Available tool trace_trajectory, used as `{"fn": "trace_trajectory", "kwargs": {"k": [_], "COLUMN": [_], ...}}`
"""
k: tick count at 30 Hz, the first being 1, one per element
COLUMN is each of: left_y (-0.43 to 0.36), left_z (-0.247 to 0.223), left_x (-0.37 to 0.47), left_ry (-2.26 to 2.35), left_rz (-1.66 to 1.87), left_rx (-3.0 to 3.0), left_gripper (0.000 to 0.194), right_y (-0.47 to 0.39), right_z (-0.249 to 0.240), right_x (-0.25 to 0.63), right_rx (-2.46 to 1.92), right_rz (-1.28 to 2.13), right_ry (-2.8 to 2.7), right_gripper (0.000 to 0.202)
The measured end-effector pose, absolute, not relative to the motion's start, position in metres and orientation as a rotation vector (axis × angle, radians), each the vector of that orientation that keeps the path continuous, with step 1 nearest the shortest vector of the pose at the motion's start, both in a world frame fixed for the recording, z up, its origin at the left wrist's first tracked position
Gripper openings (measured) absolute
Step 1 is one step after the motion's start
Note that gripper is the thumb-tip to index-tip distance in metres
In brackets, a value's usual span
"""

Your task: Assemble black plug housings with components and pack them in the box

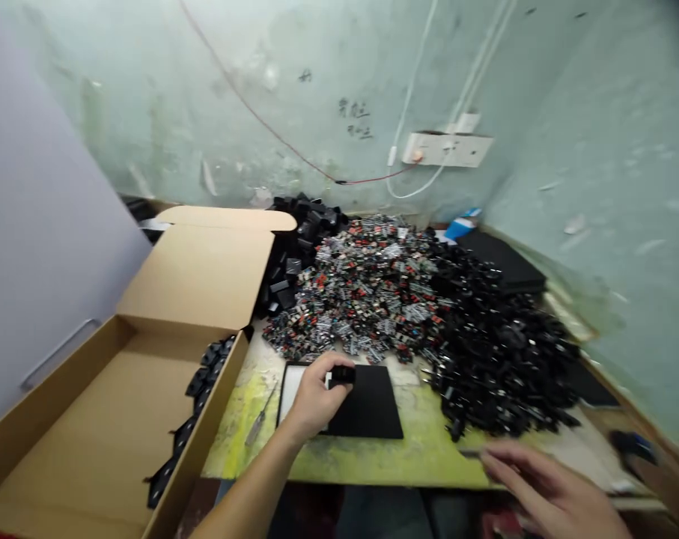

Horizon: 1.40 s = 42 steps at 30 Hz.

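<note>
The left hand pinched a small black part between thumb and fingers, the part at the hand's right side, over the black mat. Near right, the right hand pinched a thin dark piece (too blurred to name) that jutted left from its fingertips, nearer than the black heap.

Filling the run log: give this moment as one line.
left hand: holding black part, over black pad; right hand: thin item, blurred; cardboard box: open, black pieces inside
</note>
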<state>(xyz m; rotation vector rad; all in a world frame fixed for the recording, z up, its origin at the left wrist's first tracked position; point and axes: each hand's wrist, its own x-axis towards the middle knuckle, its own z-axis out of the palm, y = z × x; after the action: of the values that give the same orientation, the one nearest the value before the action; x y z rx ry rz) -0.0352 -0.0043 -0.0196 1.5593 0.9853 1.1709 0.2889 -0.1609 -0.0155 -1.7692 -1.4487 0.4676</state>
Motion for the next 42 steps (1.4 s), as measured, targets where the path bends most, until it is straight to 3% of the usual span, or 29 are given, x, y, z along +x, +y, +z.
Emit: {"fn": "trace_trajectory", "kwargs": {"k": [4,6,9,19,34,42], "left_y": [0.002,0.002,0.001,-0.002,-0.004,-0.004], "left_z": [-0.019,-0.017,-0.013,-0.011,-0.018,-0.017], "left_x": [-0.019,-0.017,-0.021,-0.025,-0.025,-0.023], "left_ry": [0.956,0.948,0.956,0.957,1.006,0.992], "left_rz": [1.109,1.114,1.160,1.189,1.183,1.183], "left_rx": [1.637,1.680,1.704,1.692,1.666,1.668], "left_gripper": [0.036,0.037,0.040,0.043,0.043,0.041], "right_y": [-0.089,-0.061,-0.037,-0.019,-0.018,-0.018], "right_z": [0.044,0.054,0.049,0.031,0.028,0.029], "right_x": [0.235,0.206,0.176,0.161,0.164,0.163], "right_rx": [-1.309,-1.140,-1.024,-1.102,-1.061,-1.067], "right_rz": [0.465,0.466,0.453,0.115,0.111,0.033], "right_ry": [-1.641,-1.735,-1.870,-2.191,-2.316,-2.394], "right_gripper": [0.022,0.012,0.016,0.021,0.032,0.026]}}
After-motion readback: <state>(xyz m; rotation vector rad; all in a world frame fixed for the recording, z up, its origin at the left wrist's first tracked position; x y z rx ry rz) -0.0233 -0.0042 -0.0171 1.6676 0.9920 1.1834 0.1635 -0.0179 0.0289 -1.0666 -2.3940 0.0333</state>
